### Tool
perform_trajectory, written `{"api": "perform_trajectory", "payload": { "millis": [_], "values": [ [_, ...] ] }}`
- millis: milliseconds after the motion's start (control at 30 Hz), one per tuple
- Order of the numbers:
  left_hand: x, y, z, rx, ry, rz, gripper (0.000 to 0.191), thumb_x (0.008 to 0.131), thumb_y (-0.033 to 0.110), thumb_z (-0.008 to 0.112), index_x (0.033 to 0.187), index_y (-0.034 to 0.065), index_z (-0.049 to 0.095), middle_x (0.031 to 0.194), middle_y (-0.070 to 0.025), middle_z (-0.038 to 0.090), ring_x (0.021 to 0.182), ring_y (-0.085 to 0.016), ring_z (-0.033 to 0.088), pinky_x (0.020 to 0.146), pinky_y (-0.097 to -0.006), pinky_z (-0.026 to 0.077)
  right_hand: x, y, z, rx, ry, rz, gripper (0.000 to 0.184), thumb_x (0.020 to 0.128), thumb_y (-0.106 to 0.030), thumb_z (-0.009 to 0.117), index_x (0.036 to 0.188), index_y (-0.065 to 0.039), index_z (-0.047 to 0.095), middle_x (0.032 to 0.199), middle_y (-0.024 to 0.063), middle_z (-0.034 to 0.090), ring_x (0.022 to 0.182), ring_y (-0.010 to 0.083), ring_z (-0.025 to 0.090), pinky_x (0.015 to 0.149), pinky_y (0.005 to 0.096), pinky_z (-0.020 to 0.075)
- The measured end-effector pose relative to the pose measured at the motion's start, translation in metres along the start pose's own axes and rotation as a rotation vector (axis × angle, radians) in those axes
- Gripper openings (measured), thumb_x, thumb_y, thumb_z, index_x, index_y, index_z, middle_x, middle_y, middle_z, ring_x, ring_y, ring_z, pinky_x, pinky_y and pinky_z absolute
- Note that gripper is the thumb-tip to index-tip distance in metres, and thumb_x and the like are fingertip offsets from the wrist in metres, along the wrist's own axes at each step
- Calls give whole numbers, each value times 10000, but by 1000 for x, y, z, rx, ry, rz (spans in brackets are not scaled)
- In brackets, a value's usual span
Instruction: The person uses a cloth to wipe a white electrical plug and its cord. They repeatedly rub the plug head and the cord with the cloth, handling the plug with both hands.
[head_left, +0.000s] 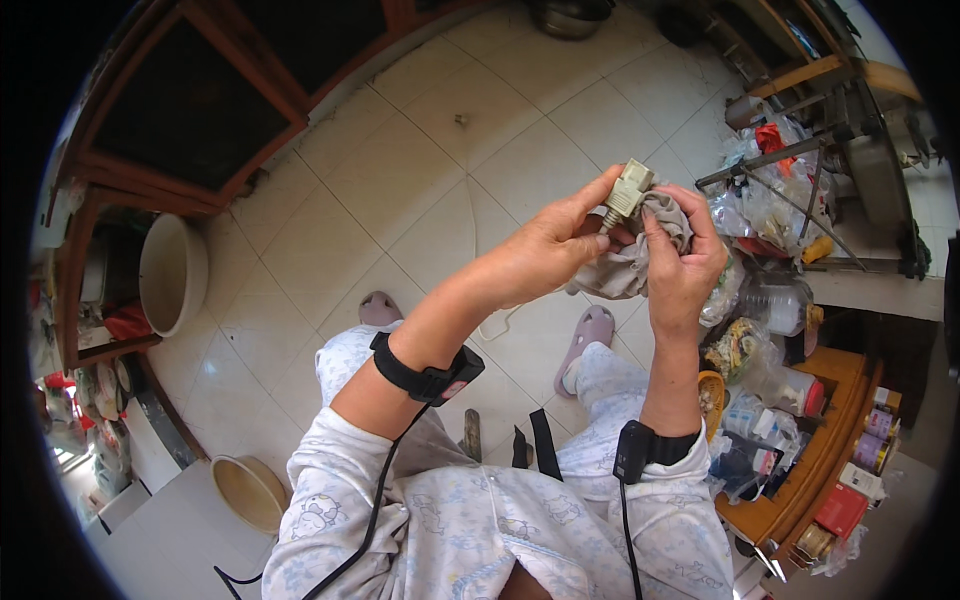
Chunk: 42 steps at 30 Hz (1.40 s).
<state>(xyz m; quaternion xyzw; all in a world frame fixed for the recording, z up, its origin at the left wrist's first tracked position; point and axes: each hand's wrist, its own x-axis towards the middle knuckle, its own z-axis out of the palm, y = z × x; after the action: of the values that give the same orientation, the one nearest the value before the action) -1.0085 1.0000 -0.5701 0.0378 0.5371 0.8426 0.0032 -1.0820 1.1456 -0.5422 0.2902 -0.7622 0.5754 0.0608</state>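
Over the tiled floor, both hands meet right of the middle of the head view. My left hand (559, 236) grips a beige electrical plug connector (628, 189) between its fingers, with the ribbed cord end towards the palm. My right hand (686, 251) holds a crumpled grey cloth (615, 275), bunched up against the connector. A thin pale cord (472, 217) lies along the floor beyond my left forearm and curves back beneath the hands. Part of the cord near the cloth is hidden.
Plastic bags (780, 195) fill a metal rack at the right. Below it stand a clear plastic jug (776, 307) and a cluttered wooden cabinet (832, 375). At the left are a large pale basin (174, 275), a smaller tub (247, 493) and wood-framed cabinets (259, 150).
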Motion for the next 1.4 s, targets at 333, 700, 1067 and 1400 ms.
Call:
{"api": "perform_trajectory", "payload": {
  "millis": [333,700,1067,1400],
  "values": [
    [5,0,3,-115,144,60,414,897,-1,599,1289,-60,481,1134,-105,586,967,-191,648,895,-322,532,-2,-2,0,0,140,-102,250,797,21,657,1041,-17,617,1040,92,615,948,183,589,849,293,465],
    [7,-7,10,-28,157,171,231,864,-63,595,1072,-30,502,944,-62,568,754,-114,644,678,-243,539,-6,-3,-1,-349,1,-358,356,668,44,690,1009,-26,614,995,138,614,896,280,624,770,360,504],
    [-2,-8,18,145,259,116,272,852,-55,600,1104,-14,503,983,-66,573,793,-116,658,676,-251,538,-8,-7,6,-402,-38,-387,364,653,47,664,1006,-21,603,998,155,612,869,332,634,767,400,520],
    [-2,-13,13,419,337,297,267,838,-85,578,1095,-33,527,945,-70,599,826,-137,671,702,-262,544,-12,-7,14,-409,-141,-474,328,682,28,688,995,-14,600,981,142,616,867,289,635,767,361,515]
  ]
}}
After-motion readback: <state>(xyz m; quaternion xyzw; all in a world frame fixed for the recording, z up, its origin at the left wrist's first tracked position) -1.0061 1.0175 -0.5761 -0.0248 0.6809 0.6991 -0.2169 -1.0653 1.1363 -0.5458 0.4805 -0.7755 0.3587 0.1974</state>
